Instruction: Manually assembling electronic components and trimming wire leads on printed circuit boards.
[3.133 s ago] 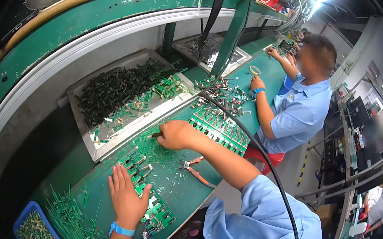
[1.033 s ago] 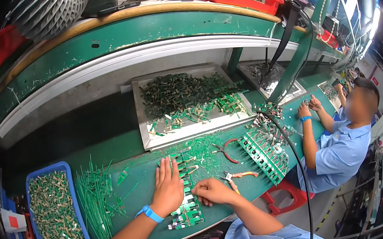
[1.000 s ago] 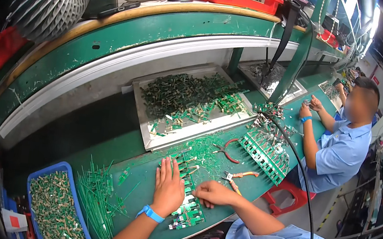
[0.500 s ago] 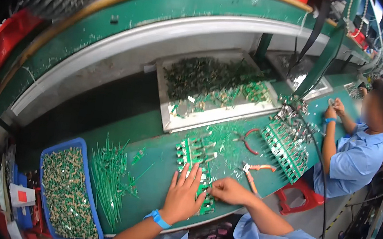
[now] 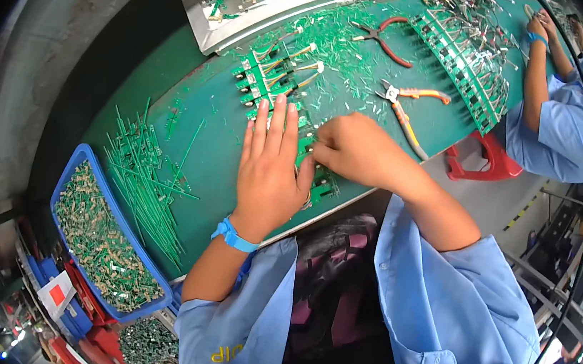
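A green circuit board panel (image 5: pixel 255 79) lies on the green bench in front of me, with short wire leads and white connectors along its far right side. My left hand (image 5: pixel 268 168) is laid flat over its middle, fingers stretched toward the far end, holding nothing. Close beside the left thumb, my right hand (image 5: pixel 361 150) is closed in a pinch at the panel's near part. Its fingertips touch the boards, but whatever they grip is hidden. The panel's near end shows below the right hand.
Orange-handled pliers (image 5: pixel 402 103) and red-handled pliers (image 5: pixel 382 40) lie among green scraps. A wired board panel (image 5: pixel 456 73) sits at right. Thin green strips (image 5: pixel 148 198) lie left, beside a blue bin (image 5: pixel 65 183) of small boards. A metal tray (image 5: pixel 275 6) stands behind; a co-worker (image 5: pixel 564 120) sits at right.
The view has tilted down and come closer, so everything on the bench appears higher and larger. My left hand remains flat on the panel and the right remains pinched beside it.
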Demonstrator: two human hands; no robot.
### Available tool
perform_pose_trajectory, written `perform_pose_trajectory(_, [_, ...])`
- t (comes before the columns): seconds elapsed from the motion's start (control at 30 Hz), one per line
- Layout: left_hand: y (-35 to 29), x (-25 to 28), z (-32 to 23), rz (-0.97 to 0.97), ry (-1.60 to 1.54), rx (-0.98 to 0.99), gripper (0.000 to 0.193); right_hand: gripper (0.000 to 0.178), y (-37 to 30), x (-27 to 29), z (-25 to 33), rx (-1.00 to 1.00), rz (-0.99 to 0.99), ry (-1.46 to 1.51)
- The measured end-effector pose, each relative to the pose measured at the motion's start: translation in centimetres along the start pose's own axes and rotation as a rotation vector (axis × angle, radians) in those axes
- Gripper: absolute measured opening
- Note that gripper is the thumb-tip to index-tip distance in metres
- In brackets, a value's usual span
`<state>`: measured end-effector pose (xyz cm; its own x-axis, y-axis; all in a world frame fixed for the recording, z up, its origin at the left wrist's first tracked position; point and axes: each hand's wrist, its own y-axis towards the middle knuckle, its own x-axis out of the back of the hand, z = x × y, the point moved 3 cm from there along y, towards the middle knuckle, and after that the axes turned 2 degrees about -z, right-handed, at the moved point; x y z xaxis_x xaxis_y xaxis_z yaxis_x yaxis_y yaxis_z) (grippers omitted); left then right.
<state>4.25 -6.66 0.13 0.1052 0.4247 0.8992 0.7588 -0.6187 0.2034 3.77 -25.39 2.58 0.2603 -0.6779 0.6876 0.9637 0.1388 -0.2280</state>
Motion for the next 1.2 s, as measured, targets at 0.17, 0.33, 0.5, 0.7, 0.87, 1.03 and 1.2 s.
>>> perform_pose_trajectory(0.17, [-0.5,0.4,-0.3,-0.017,-0.010,0.012,0.077,0.025,-1.9,1.2,-2.0,-0.075,-0.049,0.059])
perform_pose_trajectory(0.33, [-0.6,0.5,0.2,0.022,0.027,0.024,0.076,0.028,-2.1,2.8,-5.0,-0.105,-0.002,0.116])
perform_pose_trajectory(0.5, [0.6,2.5,0.0,0.025,0.011,0.034,0.076,0.028,-1.6,4.9,-7.0,-0.154,-0.244,0.274])
perform_pose_trajectory(0.7, [5.1,6.0,-0.5,0.002,-0.684,0.224,0.063,0.016,-1.6,6.1,-3.5,0.027,-0.111,0.499])
perform_pose_trajectory(0.87, [8.5,5.7,3.4,-0.150,-1.241,0.481,0.017,0.029,1.5,3.9,0.2,0.220,0.081,0.880])
perform_pose_trajectory(1.03, [15.6,6.3,7.5,-0.419,-1.273,0.347,0.018,0.024,7.8,6.7,-0.8,0.173,0.033,0.718])
perform_pose_trajectory(1.2, [21.0,6.2,10.7,-0.487,-1.437,0.368,0.023,0.026,14.2,9.5,-0.9,0.452,-0.345,0.371])
